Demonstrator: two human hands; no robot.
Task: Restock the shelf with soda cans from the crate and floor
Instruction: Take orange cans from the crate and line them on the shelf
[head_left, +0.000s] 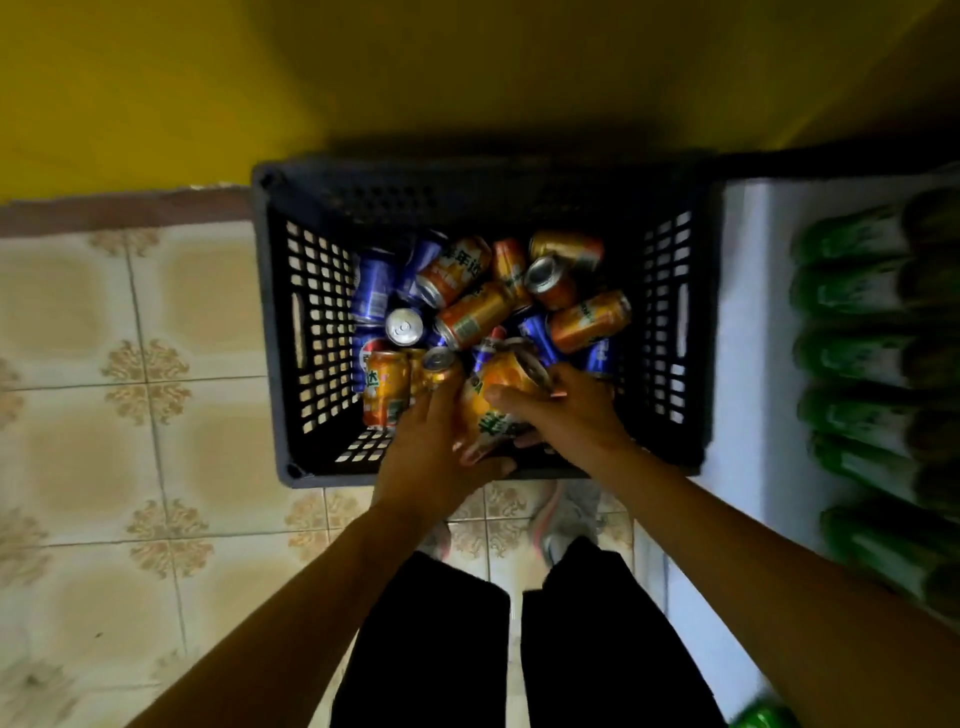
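**Crate and contents.** A dark plastic crate, rectangular, with lattice-perforated walls and slot handles, stands on the tiled floor against a yellow wall. The tiles are glossy cream squares with brown floral motifs at the corners. Inside the crate lies a loose heap of cylindrical metal cans: orange cans with glossy printed labels and blue cans, most on their sides. One upright can shows a bright silver lid with its pull-tab.

**Shelf.** To my right runs a smooth white shelf carrying a row of green containers, too blurred for me to tell whether they are cans or bottles.

**Hands.** Both my forearms reach down into the near side of the crate. My right hand grasps one orange can, which is tilted with its silver rim pointing away from me. The thumb crosses the can's upper face and the fingers curl over its far side. My left hand lies back-upward against the left side of the same can. Its fingers extend forward towards a neighbouring gold-rimmed can. I cannot tell whether they clasp anything.

**Below.** My black trousers and pale shoes show on the floor just in front of the crate.
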